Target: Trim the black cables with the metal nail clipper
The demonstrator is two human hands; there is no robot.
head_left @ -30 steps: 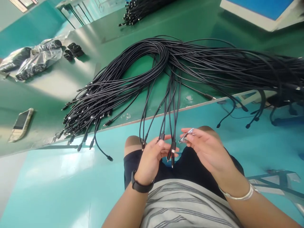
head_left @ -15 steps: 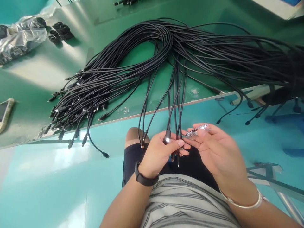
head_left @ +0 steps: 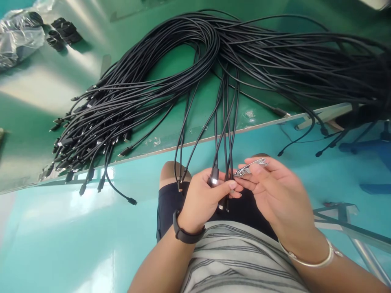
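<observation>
Fingers of the left hand (head_left: pixel 204 199) grip several cables (head_left: pixel 226 150) near their plugs, thumb laid across; those of the right hand (head_left: pixel 279 195) pinch a clipper (head_left: pixel 252 167), its tip right beside the held cables, contact unclear. These run from the heap (head_left: pixel 198 24) on the table (head_left: pixel 27 138) down over its edge. Done well, this likely wants one cable pinned firmly apart from its neighbours, the clipper's tip brought in squarely without nicking any sheath.

Clipper (head_left: pixel 251 167): shiny metal. Cables (head_left: pixel 211 44): matt plastic. Tabletop (head_left: pixel 174 62): smooth, glossy. Bag (head_left: pixel 18 44): crinkled plastic.
</observation>
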